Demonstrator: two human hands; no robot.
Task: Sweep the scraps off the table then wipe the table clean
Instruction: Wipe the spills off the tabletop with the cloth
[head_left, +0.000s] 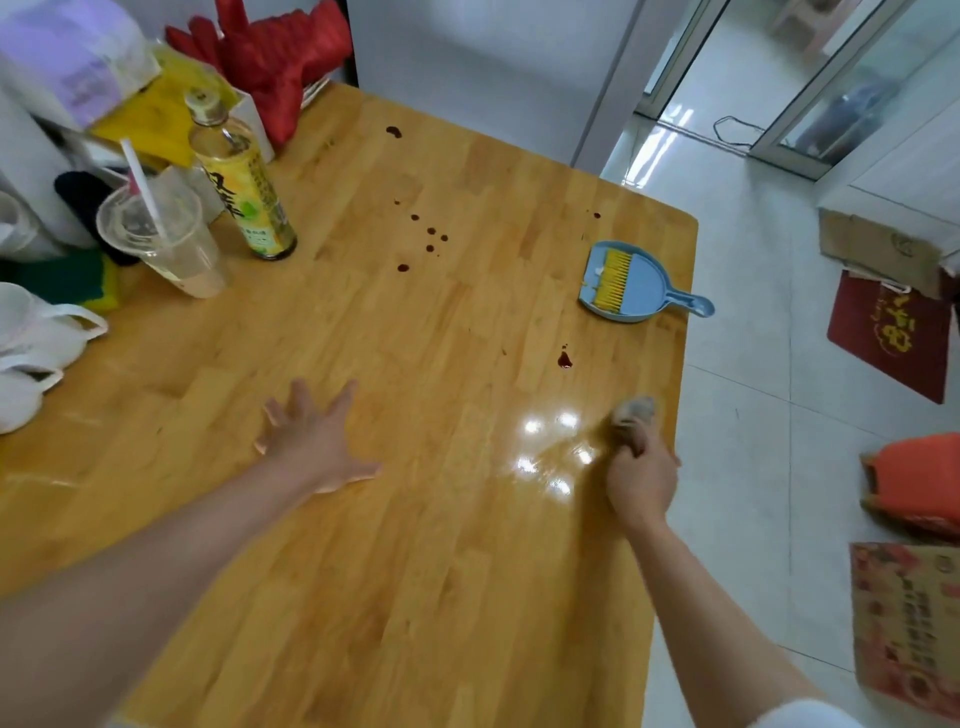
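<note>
With the right hand (641, 475) gripping a bunched cloth (635, 413) and the left hand (311, 441) pressed flat with fingers spread on the table (363, 571), a hasty wipe risks smearing the red drops (564, 359).

Print shows in 4 places around my table, and I can read none of it for certain.

The yellow bottle (244, 192) beside the cup carries large black characters down its label and a green round mark lower down, too blurred to make out. The red mat (891, 338) on the floor bears gold characters, unclear to me. The cardboard box (906, 618) at my right has rows of dark print, and the white bag (78, 62) has faint purple lettering; both are illegible.
</note>
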